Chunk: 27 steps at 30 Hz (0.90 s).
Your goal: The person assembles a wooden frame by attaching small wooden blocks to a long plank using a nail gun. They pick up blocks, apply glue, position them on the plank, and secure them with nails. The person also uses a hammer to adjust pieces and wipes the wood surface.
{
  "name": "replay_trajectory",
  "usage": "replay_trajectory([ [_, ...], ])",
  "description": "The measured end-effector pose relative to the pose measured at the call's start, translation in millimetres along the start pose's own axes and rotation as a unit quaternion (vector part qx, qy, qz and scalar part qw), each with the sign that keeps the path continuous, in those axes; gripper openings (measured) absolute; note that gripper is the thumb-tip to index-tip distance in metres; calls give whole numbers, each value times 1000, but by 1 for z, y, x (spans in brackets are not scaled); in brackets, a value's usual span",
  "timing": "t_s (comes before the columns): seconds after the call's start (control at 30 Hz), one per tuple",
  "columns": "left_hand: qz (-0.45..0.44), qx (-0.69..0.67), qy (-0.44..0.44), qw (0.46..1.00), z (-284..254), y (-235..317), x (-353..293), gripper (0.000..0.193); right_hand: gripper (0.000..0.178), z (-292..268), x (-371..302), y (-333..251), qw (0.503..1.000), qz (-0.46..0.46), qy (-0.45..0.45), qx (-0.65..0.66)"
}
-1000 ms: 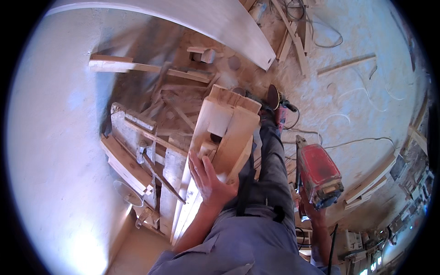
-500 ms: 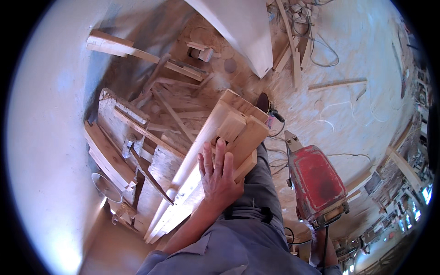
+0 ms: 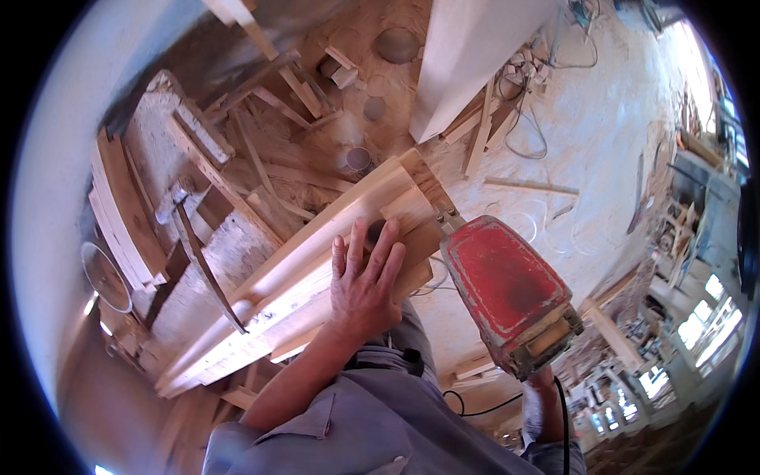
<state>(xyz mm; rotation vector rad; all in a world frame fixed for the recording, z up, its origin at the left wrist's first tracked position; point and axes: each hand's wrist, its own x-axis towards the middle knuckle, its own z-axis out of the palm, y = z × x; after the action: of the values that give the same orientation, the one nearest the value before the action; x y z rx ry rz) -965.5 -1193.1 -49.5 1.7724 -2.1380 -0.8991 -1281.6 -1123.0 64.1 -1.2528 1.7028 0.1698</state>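
A thick joined piece of pale timber (image 3: pixel 261 297) lies slantwise before me, with a dark round hole near its far end. My left hand (image 3: pixel 364 293) rests on it, fingers spread beside the hole and gripping nothing. To the right, a worn red power tool (image 3: pixel 507 273) is held up, its metal front end at the timber's far right corner; I cannot tell whether they touch. My right hand (image 3: pixel 541 388) is at the tool's rear, closed on it, with the fingers mostly hidden beneath the casing. A black cord (image 3: pixel 565 419) hangs beside my right wrist.
A curved metal bar with a hammer-like head (image 3: pixel 194 241) leans across the timber's left side. Stacked boards (image 3: pixel 127 222) stand at the left. A large white panel (image 3: pixel 467 63) juts in at the top. Wood offcuts (image 3: pixel 479 134) and cables (image 3: pixel 526 142) lie on the dusty floor.
The red power tool has come up and left, from beside my leg to the timber's far end, with my right hand. The left hand stays on the timber. My view has shifted.
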Motion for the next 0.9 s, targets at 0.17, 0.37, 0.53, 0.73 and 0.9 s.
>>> replay_trajectory([
  [0.17,0,-37,7,999,-1,-5,-3,74,33,-11,12,-14,999,-17,-17,-38],
  [0.37,5,-37,4,999,0,-9,-4,70,33,-18,23,-27,998,-19,-35,-59],
  [0.53,6,-46,-2,999,-1,-10,-4,69,33,-24,30,-38,996,-20,-45,-75],
  [0.73,6,-80,24,997,2,-11,-3,66,33,-37,35,-51,993,-22,-57,-97],
  [0.9,5,-98,25,995,1,-13,-5,63,33,-46,37,-59,991,-21,-67,-111],
])
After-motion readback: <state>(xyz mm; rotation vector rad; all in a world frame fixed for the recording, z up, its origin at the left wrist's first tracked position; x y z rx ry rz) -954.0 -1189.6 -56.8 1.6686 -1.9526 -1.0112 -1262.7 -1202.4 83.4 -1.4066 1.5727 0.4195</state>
